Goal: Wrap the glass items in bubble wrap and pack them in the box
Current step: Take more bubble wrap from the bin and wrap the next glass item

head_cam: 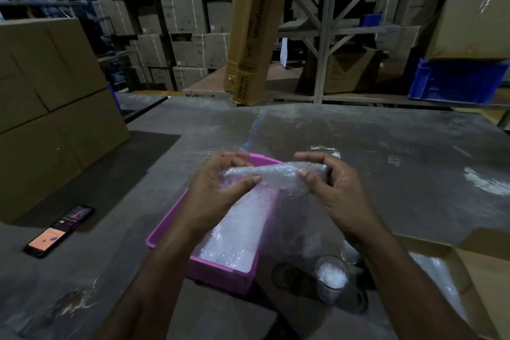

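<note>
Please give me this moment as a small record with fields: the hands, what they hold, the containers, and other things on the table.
left hand: grips the left end of the bubble wrap bundle
right hand: grips the right end of the same bundle
bundle contents: hidden by the wrap
position: bundle held above the pink tray
pink tray: bubble wrap lies inside it
glass: upright on the table, right of the tray, unwrapped
phone: on the table, left, screen lit
cardboard box: lower right, partly seen

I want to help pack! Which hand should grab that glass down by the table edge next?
Probably the right hand. The bare glass stands just beneath the right forearm, while the left hand is over the pink tray, farther away. Both hands hold the bubble wrap bundle now, so one must let go first.
</note>
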`<state>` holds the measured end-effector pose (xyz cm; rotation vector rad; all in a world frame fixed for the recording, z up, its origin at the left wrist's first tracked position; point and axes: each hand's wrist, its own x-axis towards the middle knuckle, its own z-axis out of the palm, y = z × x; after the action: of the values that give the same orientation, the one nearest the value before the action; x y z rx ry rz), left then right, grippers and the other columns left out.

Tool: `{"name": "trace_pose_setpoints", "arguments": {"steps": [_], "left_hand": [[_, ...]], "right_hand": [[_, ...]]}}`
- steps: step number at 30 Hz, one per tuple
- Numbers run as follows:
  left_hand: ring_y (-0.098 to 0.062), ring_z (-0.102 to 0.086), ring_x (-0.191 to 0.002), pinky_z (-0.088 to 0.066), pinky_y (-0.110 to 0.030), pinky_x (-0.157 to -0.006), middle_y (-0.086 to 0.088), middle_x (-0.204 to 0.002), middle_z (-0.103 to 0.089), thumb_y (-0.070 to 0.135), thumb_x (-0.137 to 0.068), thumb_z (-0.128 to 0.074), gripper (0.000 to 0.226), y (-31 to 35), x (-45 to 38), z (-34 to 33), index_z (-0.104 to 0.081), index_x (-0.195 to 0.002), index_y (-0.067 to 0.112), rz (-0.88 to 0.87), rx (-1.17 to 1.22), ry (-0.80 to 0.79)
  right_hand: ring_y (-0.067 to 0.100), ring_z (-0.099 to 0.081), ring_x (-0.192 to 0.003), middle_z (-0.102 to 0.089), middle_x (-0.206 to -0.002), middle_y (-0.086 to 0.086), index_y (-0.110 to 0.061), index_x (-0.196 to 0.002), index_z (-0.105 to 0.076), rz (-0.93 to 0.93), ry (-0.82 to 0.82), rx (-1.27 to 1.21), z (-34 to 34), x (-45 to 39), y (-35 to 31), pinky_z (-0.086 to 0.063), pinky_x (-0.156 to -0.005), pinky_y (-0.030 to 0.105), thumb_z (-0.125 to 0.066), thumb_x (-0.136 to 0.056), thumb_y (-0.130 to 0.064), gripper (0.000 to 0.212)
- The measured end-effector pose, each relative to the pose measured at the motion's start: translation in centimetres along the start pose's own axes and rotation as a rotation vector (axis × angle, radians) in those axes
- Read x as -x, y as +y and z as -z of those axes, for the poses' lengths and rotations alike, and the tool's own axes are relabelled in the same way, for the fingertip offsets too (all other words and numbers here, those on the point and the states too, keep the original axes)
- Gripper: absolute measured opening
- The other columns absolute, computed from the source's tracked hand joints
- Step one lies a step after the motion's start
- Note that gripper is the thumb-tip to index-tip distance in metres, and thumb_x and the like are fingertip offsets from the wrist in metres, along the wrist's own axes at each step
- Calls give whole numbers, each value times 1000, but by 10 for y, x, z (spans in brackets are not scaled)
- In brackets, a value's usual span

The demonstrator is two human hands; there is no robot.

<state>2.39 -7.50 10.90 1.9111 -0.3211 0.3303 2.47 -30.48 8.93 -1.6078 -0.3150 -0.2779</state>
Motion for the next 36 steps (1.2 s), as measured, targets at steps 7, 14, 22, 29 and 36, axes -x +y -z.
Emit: {"name": "trace_pose_setpoints", "arguments": {"steps": [7,14,22,29,36], "left_hand": [[-23,-74,-92,-63,-41,-75,-4,-105,-74,26,-85,-79,29,4,3,-2,-68,-112,24,108,168,64],[-10,-68,-104,-62,-29,-67,12,-138,-54,9,-97,-63,34,9,3,-6,-62,-127,24,33,192,13],[-23,-70,-98,-62,-41,-79,1,-105,-73,21,-75,-86,27,3,2,-4,-71,-95,11,11,115,-75],[-22,-75,-84,-60,-43,-76,-7,-92,-77,18,-84,-78,21,4,1,-5,-69,-100,9,65,277,-36],[-20,-65,-115,-61,-42,-85,9,-144,-49,39,-86,-75,54,-2,-1,-9,-52,-134,47,77,135,26]], "right_hand": [[11,-62,-114,-66,-121,-4,-25,-107,-77,105,-9,90,5,0,-3,-51,-91,35,-68,-94,-9,23],[6,-65,-104,-67,-111,0,-22,-94,-78,114,-59,189,3,1,-4,-50,-86,15,-86,-74,-7,26],[14,-67,-90,-71,-94,0,-16,-85,-76,106,16,156,8,-3,0,-54,-78,32,-76,-88,-18,3],[30,-65,-99,-68,-120,-6,-33,-129,-63,47,27,-11,4,0,-4,-58,-86,49,-70,-93,-10,44],[0,-55,-121,-60,-126,-6,-23,-103,-76,156,-111,283,4,2,-9,-41,-99,11,-89,-70,-25,35]]}}
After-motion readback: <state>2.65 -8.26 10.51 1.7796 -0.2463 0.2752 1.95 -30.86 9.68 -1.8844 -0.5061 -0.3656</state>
